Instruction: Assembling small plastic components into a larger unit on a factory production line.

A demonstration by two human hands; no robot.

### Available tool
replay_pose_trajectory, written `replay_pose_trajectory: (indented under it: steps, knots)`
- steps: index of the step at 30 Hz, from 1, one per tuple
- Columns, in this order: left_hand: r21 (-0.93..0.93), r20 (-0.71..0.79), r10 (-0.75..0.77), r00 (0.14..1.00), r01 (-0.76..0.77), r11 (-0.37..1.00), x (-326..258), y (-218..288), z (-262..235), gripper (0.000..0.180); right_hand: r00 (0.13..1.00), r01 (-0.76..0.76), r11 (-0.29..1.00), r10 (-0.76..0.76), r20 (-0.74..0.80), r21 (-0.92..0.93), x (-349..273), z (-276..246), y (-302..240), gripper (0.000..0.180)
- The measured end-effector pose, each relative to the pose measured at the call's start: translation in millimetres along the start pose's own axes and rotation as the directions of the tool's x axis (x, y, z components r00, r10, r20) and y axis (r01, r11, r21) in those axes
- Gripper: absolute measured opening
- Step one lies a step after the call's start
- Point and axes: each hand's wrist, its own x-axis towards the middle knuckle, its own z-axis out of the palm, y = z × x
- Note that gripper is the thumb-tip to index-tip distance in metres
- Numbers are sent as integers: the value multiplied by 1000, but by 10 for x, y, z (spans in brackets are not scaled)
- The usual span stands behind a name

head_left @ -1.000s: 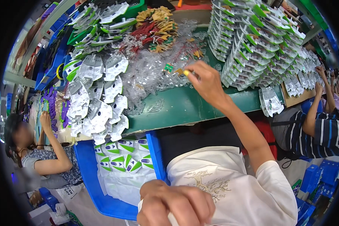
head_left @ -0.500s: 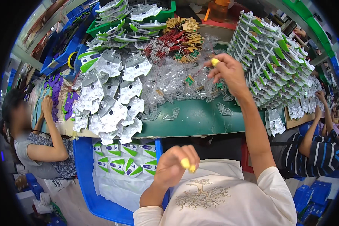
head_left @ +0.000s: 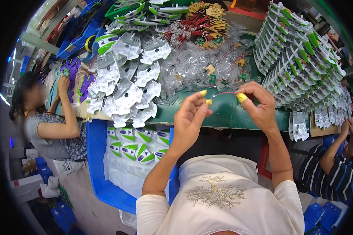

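Our right hand (head_left: 262,107) pinches a thin red wire (head_left: 226,93) between thumb and finger above the green surface (head_left: 222,115); our left hand (head_left: 188,119), half open and seemingly empty, sits just beside the wire's loose end, near clear plastic parts (head_left: 192,64).

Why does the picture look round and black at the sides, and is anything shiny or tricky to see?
Head view: the fisheye lens makes dark, curved sides; head view: light glints off the clear plastic pieces; head view: the red wire looks too thin for clear detail.
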Motion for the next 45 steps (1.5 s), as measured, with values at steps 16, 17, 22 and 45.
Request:
replay_pose_trajectory:
  steps: [16, 17, 22, 45]
  knots:
    - [539, 47, 448, 893, -401, 741, 113, -54, 123, 19, 987, -83, 988, 63, 151, 128, -67, 101, -17, 18]
    - [539, 50, 447, 893, -401, 741, 124, -54, 125, 19, 976, -105, 989, 83, 200, 104, -35, 116, -24, 17]
    - [599, 45, 498, 866, -422, 681, 132, -107, 112, 23, 973, -129, 982, 98, 208, 140, 2, 238, 28, 16]
    - [928, 230, 548, 804, -351, 126, 1197, 352, -797, 35, 984, -173, 884, 141, 105, 433, 134, 233, 185, 12]
